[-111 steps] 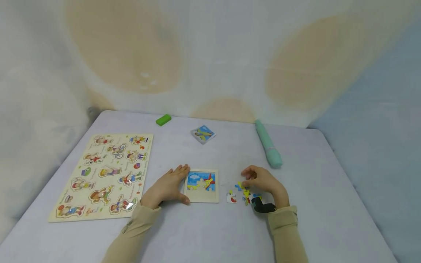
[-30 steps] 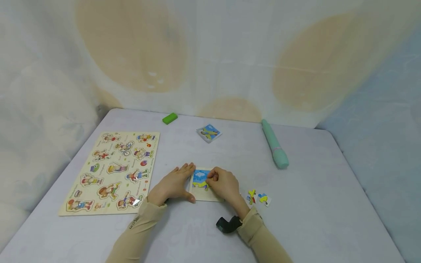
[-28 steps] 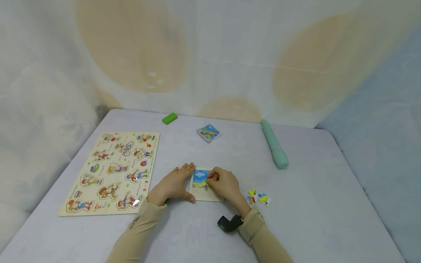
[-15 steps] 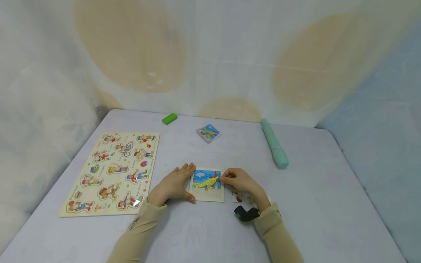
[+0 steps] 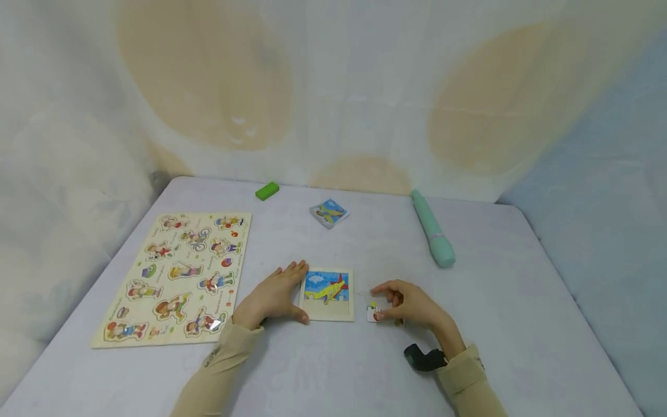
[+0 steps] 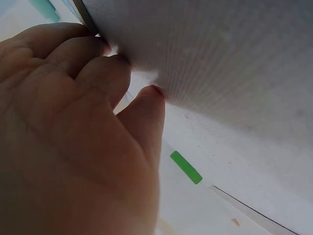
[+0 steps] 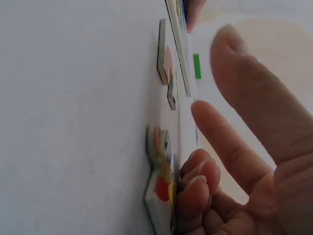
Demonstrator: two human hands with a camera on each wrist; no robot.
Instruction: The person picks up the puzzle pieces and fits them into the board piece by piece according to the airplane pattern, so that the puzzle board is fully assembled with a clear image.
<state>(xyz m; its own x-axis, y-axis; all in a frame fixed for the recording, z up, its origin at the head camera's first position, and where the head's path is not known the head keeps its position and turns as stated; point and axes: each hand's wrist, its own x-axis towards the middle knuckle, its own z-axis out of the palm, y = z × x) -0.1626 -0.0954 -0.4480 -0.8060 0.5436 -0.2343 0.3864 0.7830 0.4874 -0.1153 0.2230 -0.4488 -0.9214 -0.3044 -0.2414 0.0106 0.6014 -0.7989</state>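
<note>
Wooden puzzle tray point(image 5: 327, 316) touches left hand point(image 5: 272, 297), fingers outstretched to its left edge; we see a gap before right hand point(image 5: 413, 304), thumb and forefinger parted, gripping nothing. Loose pieces point(image 5: 371, 313) lie at its fingertips.

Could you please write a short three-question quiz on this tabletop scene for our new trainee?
1. True or false: the tips of the right hand's thumb and index finger are pressed together beside the loose puzzle pieces.

2. Multiple choice: how much of the small puzzle tray is filled?
A) None of it
B) All of it
C) Only the part farther from the person

3. Short answer: toward the far side of the table, what lies between the green block and the long teal object?

Key:
1. False; there is a clear gap between them.
2. C; bare wood shows along the near side.
3. A small blue-and-yellow picture.
</note>
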